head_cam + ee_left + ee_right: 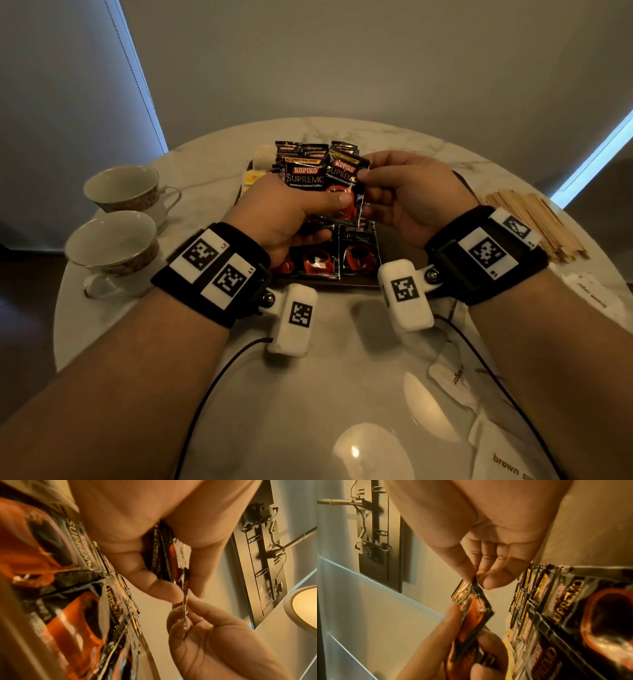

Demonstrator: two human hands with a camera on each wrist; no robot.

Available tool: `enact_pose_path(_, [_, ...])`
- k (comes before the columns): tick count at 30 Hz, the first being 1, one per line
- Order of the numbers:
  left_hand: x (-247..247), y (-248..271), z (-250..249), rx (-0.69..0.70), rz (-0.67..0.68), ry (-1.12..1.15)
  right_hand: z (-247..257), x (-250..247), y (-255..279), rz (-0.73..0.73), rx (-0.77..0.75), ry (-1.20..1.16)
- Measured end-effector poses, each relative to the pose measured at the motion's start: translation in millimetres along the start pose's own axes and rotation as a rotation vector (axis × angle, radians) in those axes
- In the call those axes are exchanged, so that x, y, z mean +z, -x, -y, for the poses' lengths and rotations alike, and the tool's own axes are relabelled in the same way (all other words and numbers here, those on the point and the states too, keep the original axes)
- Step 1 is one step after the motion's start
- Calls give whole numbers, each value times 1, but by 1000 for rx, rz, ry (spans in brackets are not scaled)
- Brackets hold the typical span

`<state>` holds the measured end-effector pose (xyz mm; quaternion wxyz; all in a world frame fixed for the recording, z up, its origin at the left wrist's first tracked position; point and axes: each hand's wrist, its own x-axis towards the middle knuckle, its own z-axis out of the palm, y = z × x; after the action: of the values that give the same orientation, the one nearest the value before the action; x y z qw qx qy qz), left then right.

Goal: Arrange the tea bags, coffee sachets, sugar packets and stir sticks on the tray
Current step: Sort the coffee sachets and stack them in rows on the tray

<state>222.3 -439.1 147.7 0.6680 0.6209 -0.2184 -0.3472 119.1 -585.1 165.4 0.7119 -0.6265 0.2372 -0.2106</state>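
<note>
My left hand grips a small stack of black Kopiko coffee sachets upright above the dark tray. My right hand pinches the top corner of the front sachet between thumb and forefinger. The right wrist view shows that pinch on the sachet, with the left hand's fingers below. More sachets lie flat on the tray's near part, and others stand in rows at the back. Tea bags sit at the tray's left, partly hidden.
Wooden stir sticks lie piled on the marble table at the right. White brown-sugar packets are scattered at the near right. Two teacups stand at the left. Cables run over the near table.
</note>
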Motion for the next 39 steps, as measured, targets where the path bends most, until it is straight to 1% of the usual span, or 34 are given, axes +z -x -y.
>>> enact_pose_path(4, [-1, 3, -7, -32, -84, 84, 0, -12, 4, -90, 64, 49])
enact_pose_path(8, [-4, 4, -11, -24, -143, 126, -11, -25, 15, -39, 218, 231])
enact_pose_path(11, [-3, 5, -11, -19, -158, 147, -20, -28, 21, -42, 283, 301])
enact_pose_path(17, [-2, 5, -9, -17, -170, 177, -25, -23, 25, -81, 297, 336])
enact_pose_path(24, [-1, 6, -9, -17, -178, 168, -25, -27, 32, -182, 288, 315])
enact_pose_path(35, [-1, 7, -9, -10, -198, 151, -20, -25, 42, -119, 336, 339])
enact_pose_path(39, [-1, 7, -9, -9, -197, 153, -18, -26, 36, -176, 307, 329])
